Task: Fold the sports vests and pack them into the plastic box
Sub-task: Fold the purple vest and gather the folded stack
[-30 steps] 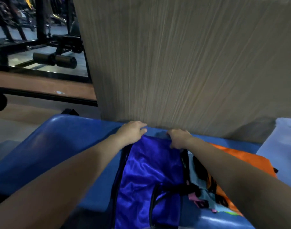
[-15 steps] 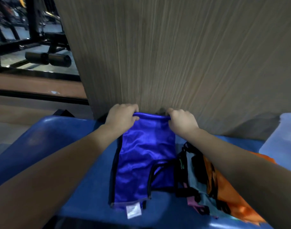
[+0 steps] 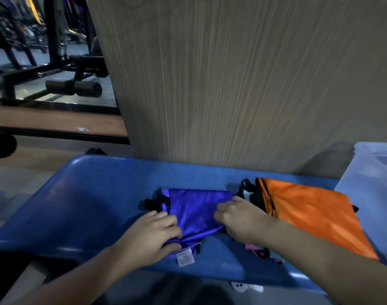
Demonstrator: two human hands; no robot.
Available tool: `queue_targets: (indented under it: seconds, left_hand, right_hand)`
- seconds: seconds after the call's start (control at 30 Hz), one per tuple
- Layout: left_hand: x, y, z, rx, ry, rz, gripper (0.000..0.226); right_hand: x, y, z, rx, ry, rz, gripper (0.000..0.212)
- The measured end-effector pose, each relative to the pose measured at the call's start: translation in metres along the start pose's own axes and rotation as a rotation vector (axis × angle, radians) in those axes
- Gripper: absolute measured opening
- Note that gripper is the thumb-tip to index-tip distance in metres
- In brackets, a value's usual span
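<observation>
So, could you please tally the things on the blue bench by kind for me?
Blue vest, held by left hand and right hand: 1
Orange vest: 1
Patterned garment, partly hidden: 1
Plastic box, at the bench's right end: 1
Total: 4

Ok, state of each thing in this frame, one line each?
blue vest: folded over on the bench, both hands gripping its near edge
orange vest: lying unfolded, untouched
plastic box: open
left hand: gripping blue vest
right hand: gripping blue vest
</observation>
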State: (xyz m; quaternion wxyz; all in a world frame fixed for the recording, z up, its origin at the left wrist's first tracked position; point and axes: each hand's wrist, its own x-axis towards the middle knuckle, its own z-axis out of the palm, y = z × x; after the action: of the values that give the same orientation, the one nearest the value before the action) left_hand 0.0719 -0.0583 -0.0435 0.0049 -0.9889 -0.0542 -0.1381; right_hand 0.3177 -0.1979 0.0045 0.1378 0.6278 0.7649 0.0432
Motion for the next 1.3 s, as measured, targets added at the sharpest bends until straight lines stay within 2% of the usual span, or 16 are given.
queue_targets:
  seconds: [0.1, 0.17, 0.2, 0.23, 0.3, 0.33, 0.37, 0.43, 0.5, 0.6, 0.67, 0.83, 0.97, 1.07, 1.17, 1.3]
  left_hand:
    - [0.011, 0.008, -0.015, -0.243, 0.064, -0.228, 0.046]
    - [0.023, 0.004, -0.022, -0.406, 0.193, -0.406, 0.034]
    - [0.030, -0.001, -0.023, -0.406, 0.281, -0.478, 0.020]
    - [0.037, -0.008, -0.023, -0.367, 0.305, -0.563, 0.021]
    - [0.050, -0.024, -0.021, -0.338, 0.052, -0.779, 0.069]
    - [0.056, -0.030, -0.020, -0.345, -0.116, -0.853, 0.086]
    - [0.061, -0.035, -0.018, -0.361, -0.243, -0.889, 0.091]
    - [0.067, -0.044, -0.012, -0.402, -0.327, -0.899, 0.079]
    - [0.066, -0.050, -0.007, -0.391, -0.287, -0.873, 0.067]
    - [0.054, -0.055, -0.003, -0.595, -0.162, -0.857, 0.052]
    - [0.041, -0.055, -0.004, -0.880, -0.059, -0.865, 0.045]
    - [0.016, -0.058, -0.012, -1.084, 0.164, -0.845, 0.044]
    - [0.020, -0.047, -0.034, -1.297, 0.266, -0.896, 0.039]
    - [0.031, -0.032, -0.063, -1.366, 0.285, -0.919, 0.032]
    - [0.057, -0.010, -0.092, -1.378, 0.304, -0.858, 0.032]
    - [0.108, 0.031, -0.128, -1.376, 0.309, -0.754, 0.039]
  right_hand:
    - [0.001, -0.001, -0.014, 0.045, -0.146, 0.027, 0.035]
    - [0.004, 0.004, -0.030, 0.194, -0.160, 0.101, 0.047]
    - [0.008, 0.010, -0.035, 0.283, -0.122, 0.149, 0.045]
    - [0.013, 0.016, -0.036, 0.351, -0.060, 0.197, 0.040]
    - [0.027, 0.029, -0.034, 0.343, 0.002, 0.296, 0.039]
    - [0.034, 0.035, -0.030, 0.299, -0.029, 0.343, 0.047]
    - [0.041, 0.040, -0.026, 0.257, -0.094, 0.382, 0.055]
    - [0.050, 0.048, -0.019, 0.193, -0.268, 0.414, 0.070]
    - [0.058, 0.052, -0.015, 0.183, -0.370, 0.408, 0.074]
    - [0.063, 0.051, -0.012, 0.229, -0.331, 0.382, 0.065]
    - [0.064, 0.050, -0.009, 0.295, -0.243, 0.350, 0.040]
    - [0.062, 0.042, -0.007, 0.726, 0.023, 0.347, 0.039]
    - [0.051, 0.031, -0.022, 1.329, 0.246, 0.503, 0.029]
    - [0.030, 0.028, -0.042, 1.612, 0.364, 0.588, 0.026]
    - [-0.008, 0.034, -0.068, 1.738, 0.484, 0.633, 0.028]
    - [-0.078, 0.056, -0.106, 1.718, 0.613, 0.704, 0.027]
